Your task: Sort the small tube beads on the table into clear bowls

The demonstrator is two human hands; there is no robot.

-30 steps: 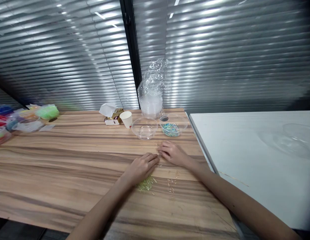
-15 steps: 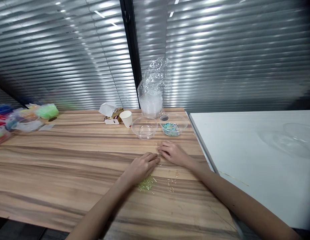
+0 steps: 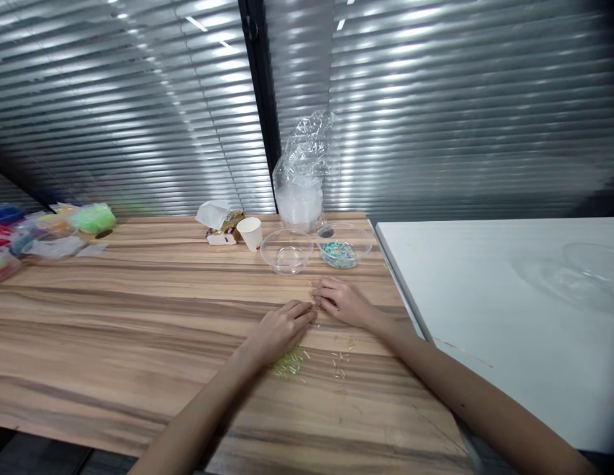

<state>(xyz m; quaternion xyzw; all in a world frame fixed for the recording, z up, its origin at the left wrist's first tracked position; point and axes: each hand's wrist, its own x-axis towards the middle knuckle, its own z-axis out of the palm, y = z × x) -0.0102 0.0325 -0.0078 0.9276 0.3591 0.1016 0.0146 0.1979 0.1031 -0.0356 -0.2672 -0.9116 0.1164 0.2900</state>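
My left hand (image 3: pixel 286 326) rests low over the wooden table, fingers together and pointing toward my right hand (image 3: pixel 339 301). Both hands have closed, curled fingertips that almost meet; something tiny may be between them, too small to make out. Under and beside my left wrist lies a pile of yellow-green tube-like pieces (image 3: pixel 288 363). Small pale pieces (image 3: pixel 339 364) are scattered to its right. Beyond the hands stand a clear bowl (image 3: pixel 287 253) with nothing visible in it and another clear bowl (image 3: pixel 343 248) holding blue and green bits.
A paper cup (image 3: pixel 250 234), a tissue box (image 3: pixel 224 231) and wrapped clear containers (image 3: pixel 300 204) stand at the back of the wooden table (image 3: pixel 113 330). Colourful bags (image 3: pixel 93 219) lie far left. A white table (image 3: pixel 505 297) adjoins on the right, past a gap.
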